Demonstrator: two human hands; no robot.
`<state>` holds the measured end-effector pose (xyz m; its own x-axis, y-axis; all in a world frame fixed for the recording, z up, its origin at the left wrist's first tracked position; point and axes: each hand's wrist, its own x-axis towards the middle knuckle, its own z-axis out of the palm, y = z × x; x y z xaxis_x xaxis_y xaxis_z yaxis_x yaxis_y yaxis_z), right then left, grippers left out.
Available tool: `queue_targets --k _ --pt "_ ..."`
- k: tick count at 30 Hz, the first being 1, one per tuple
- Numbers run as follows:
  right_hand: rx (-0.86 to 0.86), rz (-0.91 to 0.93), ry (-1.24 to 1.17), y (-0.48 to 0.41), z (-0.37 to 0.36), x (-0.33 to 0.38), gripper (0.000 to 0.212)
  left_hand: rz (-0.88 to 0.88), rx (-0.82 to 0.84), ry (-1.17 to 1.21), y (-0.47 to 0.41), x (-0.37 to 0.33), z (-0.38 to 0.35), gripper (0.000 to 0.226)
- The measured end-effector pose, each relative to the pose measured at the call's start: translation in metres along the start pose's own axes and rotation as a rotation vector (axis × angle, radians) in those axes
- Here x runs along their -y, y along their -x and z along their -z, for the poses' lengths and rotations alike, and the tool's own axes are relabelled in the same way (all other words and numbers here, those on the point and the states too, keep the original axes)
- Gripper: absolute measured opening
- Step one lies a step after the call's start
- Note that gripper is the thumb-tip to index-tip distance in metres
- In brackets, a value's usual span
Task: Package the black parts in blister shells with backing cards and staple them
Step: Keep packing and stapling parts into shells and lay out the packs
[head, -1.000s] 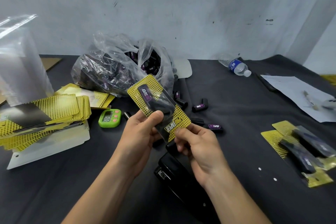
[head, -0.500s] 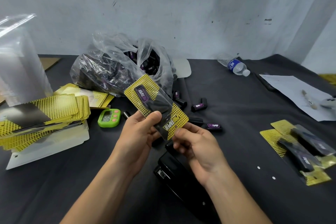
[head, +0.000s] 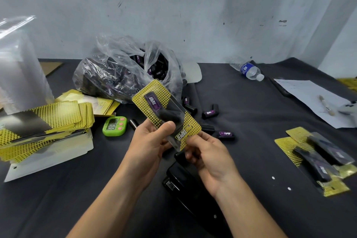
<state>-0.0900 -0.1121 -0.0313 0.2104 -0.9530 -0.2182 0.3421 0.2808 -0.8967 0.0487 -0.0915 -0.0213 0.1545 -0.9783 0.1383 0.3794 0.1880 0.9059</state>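
while both hands (head: 148, 141) pinch blister pack (head: 166, 114) edges — stapler (head: 185, 181) below.

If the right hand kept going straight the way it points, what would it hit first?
The blister package that the right hand pinches. Next would probably be the left hand gripping it, then the bag of black parts, though depth is unclear.

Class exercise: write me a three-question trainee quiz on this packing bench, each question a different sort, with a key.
1. True or false: the left hand and the right hand both have a grip on the blister pack.
2. The green timer lies: A beside the stack of yellow cards; B on the white paper; C in a hand.
3. Name the drink container lying on its side.
Key: 1 true; 2 A; 3 the water bottle.
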Motion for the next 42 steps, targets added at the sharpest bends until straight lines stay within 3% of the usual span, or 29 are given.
queue_targets --k 3,11,17,19,24,33,42 --pt "-0.009 -0.01 -0.007 -0.001 -0.001 0.0 0.028 -0.017 0.03 -0.039 0.001 -0.001 -0.001 0.026" --pt "0.01 -0.007 -0.017 0.001 -0.002 -0.001 0.031 -0.016 0.004 -0.036 -0.002 -0.001 0.002 0.021" --pt "-0.002 0.007 0.016 0.0 -0.001 -0.001 0.046 0.011 -0.003 -0.029 -0.003 0.002 0.003 0.017" --pt "-0.003 0.019 0.028 0.0 0.0 -0.002 0.045 0.025 -0.018 -0.044 -0.002 0.002 0.004 0.013" --pt "-0.004 0.041 0.04 0.0 0.001 -0.004 0.035 0.073 -0.069 -0.083 -0.001 0.001 0.005 0.032" --pt "0.004 0.058 0.045 0.002 0.001 -0.002 0.031 0.114 -0.079 -0.052 -0.002 0.0 0.006 0.023" --pt "-0.044 0.037 0.111 0.002 0.004 -0.003 0.018 0.124 -0.061 0.024 -0.004 0.001 0.008 0.041"
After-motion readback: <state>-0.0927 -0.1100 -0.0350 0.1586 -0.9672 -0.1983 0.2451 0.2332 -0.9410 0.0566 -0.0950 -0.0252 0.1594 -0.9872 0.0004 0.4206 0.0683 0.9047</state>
